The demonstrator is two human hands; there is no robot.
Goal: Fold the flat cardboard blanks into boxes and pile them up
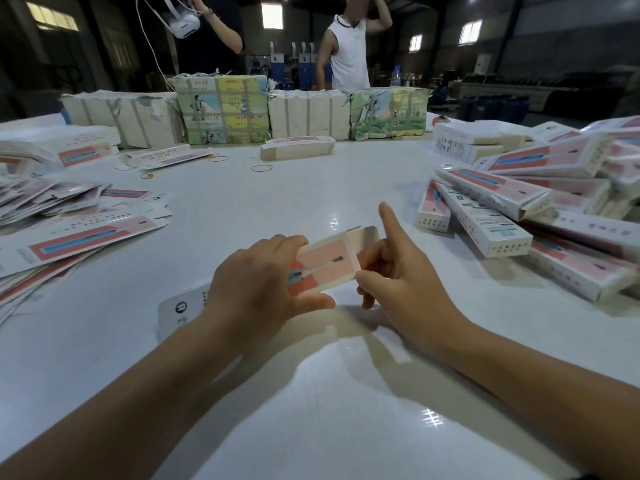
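While both hands work at the centre of the white table [311,174], I see my left hand [258,289] gripping one pink box blank [327,265], fingers curled over its top edge, thumb beneath. My right hand [401,282] pinches its right end, forefinger pointing up. At 9 o'clock flat blanks [79,233] lie fanned, too overlapped to count; at 3 o'clock folded boxes [526,199] pile up, cut off by the frame. Four wrapped bundles [221,109] stand at 12; three rubber bands [261,168] lie nearby.
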